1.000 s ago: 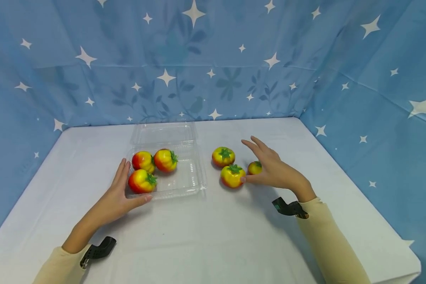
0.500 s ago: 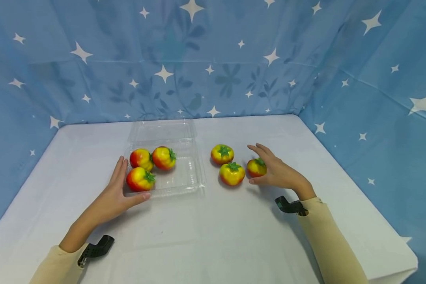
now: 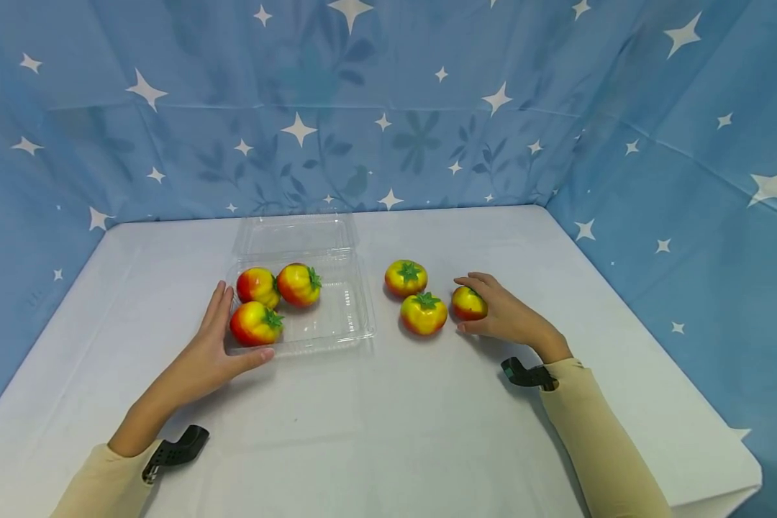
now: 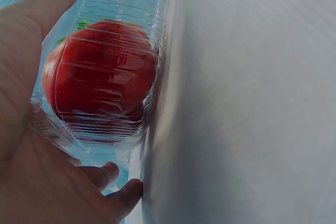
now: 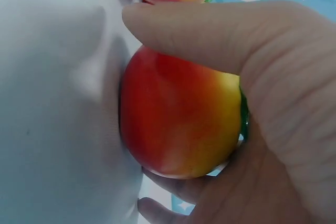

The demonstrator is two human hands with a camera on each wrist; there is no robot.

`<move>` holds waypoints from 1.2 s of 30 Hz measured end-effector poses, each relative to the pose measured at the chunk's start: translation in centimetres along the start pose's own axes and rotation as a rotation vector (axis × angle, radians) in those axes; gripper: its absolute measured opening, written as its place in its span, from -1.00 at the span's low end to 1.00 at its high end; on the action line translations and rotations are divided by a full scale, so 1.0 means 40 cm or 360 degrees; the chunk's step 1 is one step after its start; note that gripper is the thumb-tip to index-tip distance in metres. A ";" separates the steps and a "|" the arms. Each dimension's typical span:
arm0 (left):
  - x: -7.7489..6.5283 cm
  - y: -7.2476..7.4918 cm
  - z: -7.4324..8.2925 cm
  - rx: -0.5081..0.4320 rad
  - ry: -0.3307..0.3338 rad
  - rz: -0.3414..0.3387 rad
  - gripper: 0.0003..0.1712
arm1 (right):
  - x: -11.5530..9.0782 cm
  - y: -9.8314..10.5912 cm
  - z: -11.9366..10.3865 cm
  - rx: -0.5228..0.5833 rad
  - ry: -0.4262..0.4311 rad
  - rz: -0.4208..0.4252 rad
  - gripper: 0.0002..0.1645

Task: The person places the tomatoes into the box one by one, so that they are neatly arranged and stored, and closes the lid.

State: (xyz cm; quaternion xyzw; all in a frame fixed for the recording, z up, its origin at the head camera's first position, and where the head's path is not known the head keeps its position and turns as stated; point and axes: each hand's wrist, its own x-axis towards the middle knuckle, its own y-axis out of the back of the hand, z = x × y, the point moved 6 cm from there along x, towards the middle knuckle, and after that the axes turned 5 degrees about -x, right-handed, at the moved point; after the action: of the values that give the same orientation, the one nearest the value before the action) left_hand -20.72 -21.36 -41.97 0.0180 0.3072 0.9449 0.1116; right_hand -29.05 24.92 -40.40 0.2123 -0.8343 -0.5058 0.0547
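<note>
In the head view my left hand [image 3: 210, 367] rests at the near left corner of a clear plastic clamshell box [image 3: 333, 309], fingers straight along its side and thumb along its front. Three red-and-yellow persimmons with green calyxes lie in it; the nearest persimmon [image 4: 102, 72] shows through the ribbed wall in the left wrist view. My right hand [image 3: 508, 314] curls round a persimmon [image 3: 468, 303] on the white table, its thumb on the near side and fingers on the far side. In the right wrist view the thumb crosses that persimmon [image 5: 176, 116].
Two more persimmons stand on the table between the box and my right hand, a front persimmon [image 3: 423, 315] and a back persimmon [image 3: 405, 279]. The box's lid [image 3: 296, 236] lies folded back behind it. A blue star-patterned curtain [image 3: 388, 108] borders the white table [image 3: 375, 439].
My right hand has drawn away from the front persimmon, lowered to the right-hand one and closed its fingers around it. The left hand stays at the box.
</note>
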 end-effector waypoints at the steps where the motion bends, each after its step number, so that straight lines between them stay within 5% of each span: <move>1: 0.000 0.000 0.000 0.0002 0.0001 0.0001 0.54 | 0.001 -0.001 0.003 -0.0004 -0.0001 0.0004 0.05; 17: -0.003 -0.001 -0.003 -0.0016 -0.0008 0.0003 0.54 | -0.004 0.007 0.012 -0.0020 -0.0007 0.0131 -0.10; 36: 0.000 0.000 0.002 0.0014 -0.0007 0.0002 0.53 | -0.010 0.048 0.007 0.0096 -0.0010 0.0493 -0.13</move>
State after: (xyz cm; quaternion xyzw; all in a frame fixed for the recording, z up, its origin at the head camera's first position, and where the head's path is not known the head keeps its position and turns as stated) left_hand -20.71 -21.30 -41.89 0.0207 0.3111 0.9436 0.1117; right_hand -29.34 26.10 -38.82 0.0811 -0.8720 -0.4668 0.1229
